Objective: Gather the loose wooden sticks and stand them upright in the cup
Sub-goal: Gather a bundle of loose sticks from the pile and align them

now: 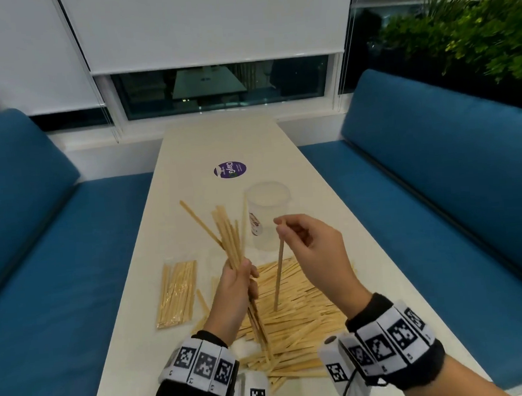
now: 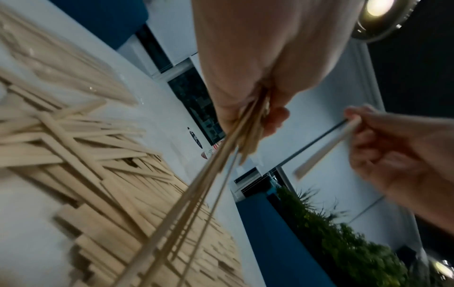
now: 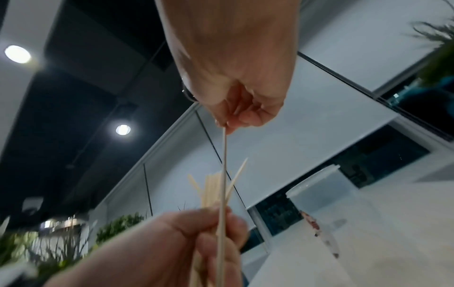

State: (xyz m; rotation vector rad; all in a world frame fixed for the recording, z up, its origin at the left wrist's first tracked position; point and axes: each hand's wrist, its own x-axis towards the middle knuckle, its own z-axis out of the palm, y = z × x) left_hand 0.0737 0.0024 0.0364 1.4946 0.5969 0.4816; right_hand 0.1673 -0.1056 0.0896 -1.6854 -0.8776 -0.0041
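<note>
Early stage: clear plastic cup (image 1: 268, 216) on long white table (image 1: 188, 147) looks empty; big heap of loose flat wooden sticks (image 1: 301, 312) left. Left hand (image 1: 238, 289) fists approx. upright bundle (image 1: 228, 234), fanning away. Right hand (image 1: 314, 249) pinches single stick (image 1: 279, 274) by top, near-vertical, tip down over heap.

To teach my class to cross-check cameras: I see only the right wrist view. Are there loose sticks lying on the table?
Observer: Yes. The head view shows a large pile of loose sticks spread on the table.
Operator: Is anything standing in the cup?
Observer: The cup stands upright beyond the pile, and no sticks rise above its rim.
Operator: Are there any other sticks?
Observer: A wrapped packet of sticks lies to the left of the pile.
</note>
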